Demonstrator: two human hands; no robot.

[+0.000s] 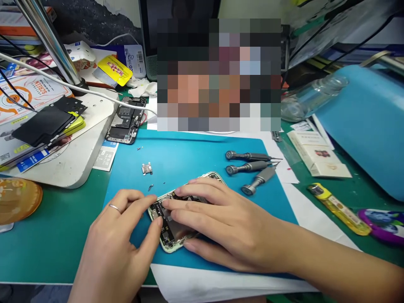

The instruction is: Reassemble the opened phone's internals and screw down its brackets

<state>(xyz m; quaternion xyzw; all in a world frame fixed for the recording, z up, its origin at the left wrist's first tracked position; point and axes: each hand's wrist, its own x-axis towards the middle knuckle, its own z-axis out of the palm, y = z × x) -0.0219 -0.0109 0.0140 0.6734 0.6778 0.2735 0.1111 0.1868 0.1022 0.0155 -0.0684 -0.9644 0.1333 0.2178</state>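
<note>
An opened smartphone (176,232) lies tilted on a blue mat (189,147), its dark circuit board and metal inside exposed. My left hand (120,235), with a ring on one finger, has its index finger and thumb at the phone's left end. My right hand (233,223) reaches across the phone, thumb along the near edge and fingers over the inside, covering much of it. On the mat behind my left hand are a small metal plate (147,168) and a tiny dark part (150,187). Three grey screwdrivers (257,164) lie beyond my right hand.
Another opened phone (126,120) lies at the back left, beside a white platform (78,164) with boxes. On the right are a cigarette pack (318,153), a yellow utility knife (341,208) and a blue case (372,126). A pixelated patch hides the back middle.
</note>
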